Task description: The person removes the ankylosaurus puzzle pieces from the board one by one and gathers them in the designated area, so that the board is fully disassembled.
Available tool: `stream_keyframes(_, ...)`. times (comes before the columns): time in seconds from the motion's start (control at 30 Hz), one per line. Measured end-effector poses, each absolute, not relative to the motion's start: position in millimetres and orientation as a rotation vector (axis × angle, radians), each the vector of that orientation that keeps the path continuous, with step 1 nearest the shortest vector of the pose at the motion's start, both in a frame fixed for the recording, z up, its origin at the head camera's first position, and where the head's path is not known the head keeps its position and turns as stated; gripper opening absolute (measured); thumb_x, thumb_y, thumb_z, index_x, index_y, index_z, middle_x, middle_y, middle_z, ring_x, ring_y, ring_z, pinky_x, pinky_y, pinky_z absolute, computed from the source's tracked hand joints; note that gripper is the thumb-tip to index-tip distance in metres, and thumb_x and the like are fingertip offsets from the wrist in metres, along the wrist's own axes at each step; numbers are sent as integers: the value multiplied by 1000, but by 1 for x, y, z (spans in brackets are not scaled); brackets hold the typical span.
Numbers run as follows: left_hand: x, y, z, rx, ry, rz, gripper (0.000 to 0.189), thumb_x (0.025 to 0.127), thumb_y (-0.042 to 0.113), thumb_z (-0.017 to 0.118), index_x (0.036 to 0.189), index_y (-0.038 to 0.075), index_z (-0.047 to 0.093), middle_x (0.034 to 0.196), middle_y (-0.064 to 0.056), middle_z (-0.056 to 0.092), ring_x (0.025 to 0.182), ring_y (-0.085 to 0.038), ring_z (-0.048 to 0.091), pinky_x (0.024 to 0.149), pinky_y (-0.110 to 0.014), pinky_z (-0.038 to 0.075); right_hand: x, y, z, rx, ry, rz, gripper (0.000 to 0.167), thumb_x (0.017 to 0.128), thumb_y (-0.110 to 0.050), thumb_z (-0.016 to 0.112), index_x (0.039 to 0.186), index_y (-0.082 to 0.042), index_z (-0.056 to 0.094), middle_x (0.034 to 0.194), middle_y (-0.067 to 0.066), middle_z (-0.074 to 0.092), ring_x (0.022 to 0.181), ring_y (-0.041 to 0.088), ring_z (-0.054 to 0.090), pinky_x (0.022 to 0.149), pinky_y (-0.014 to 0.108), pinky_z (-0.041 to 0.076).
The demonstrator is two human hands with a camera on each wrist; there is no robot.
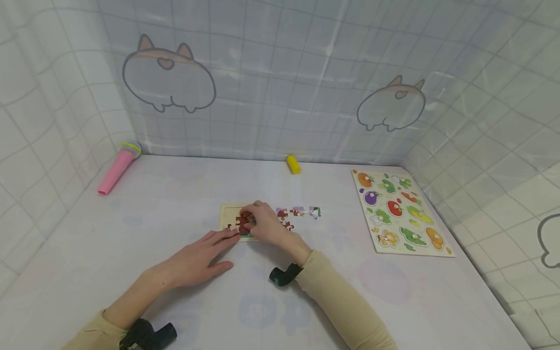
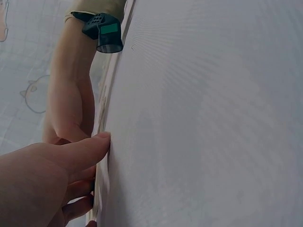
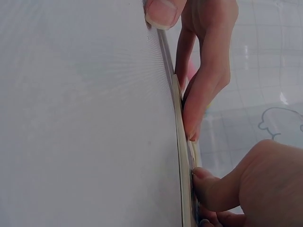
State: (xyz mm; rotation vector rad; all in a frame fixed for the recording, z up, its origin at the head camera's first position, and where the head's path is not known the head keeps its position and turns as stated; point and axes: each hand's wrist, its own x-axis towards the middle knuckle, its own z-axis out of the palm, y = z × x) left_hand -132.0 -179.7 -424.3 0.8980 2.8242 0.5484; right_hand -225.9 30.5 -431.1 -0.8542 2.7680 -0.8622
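Note:
A small wooden jigsaw tray (image 1: 227, 210) with a pale rim lies in front of me, partly covered by both hands. Brown interlocking puzzle pieces (image 1: 242, 224) sit inside it. My left hand (image 1: 194, 262) lies with extended fingers over the tray's near left part, fingertips on the pieces, thumb on the table. Over the tray's right part, my right hand (image 1: 269, 226) has thumb and fingers curled down around a puzzle piece, which it mostly hides. In the right wrist view, the right thumb (image 3: 208, 189) is right at the tray's top surface. Loose puzzle pieces (image 1: 298, 212) lie just right of the tray.
At the right stands a flat vegetable peg board (image 1: 404, 214). A pink toy microphone (image 1: 117, 170) lies at the far left. Near the back edge is a yellow cylinder (image 1: 293, 165). Tile-patterned curtains (image 1: 280, 87) enclose the white table (image 1: 131, 218) at back and sides.

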Motion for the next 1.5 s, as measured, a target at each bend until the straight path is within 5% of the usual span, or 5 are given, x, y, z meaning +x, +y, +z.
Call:
stream_keyframes(1.13, -132, -179, -425, 882, 2809, 550, 66, 100, 47, 57, 155, 16, 39, 159, -4, 37, 143, -30, 38, 106, -53, 45, -227, 31, -436, -894, 2774, -863, 40, 92, -3, 66, 130, -15, 61, 114, 1, 55, 103, 16, 49, 89, 27, 46)
stream_keyframes(1.5, -133, -180, -427, 897, 2806, 558, 65, 100, 47, 56, 155, 17, 38, 159, -3, 36, 145, -29, 36, 108, -52, 43, -232, 37, -434, -925, 2690, -1042, 37, 91, -1, 70, 127, -11, 63, 108, 4, 60, 93, 15, 60, 83, 21, 51)
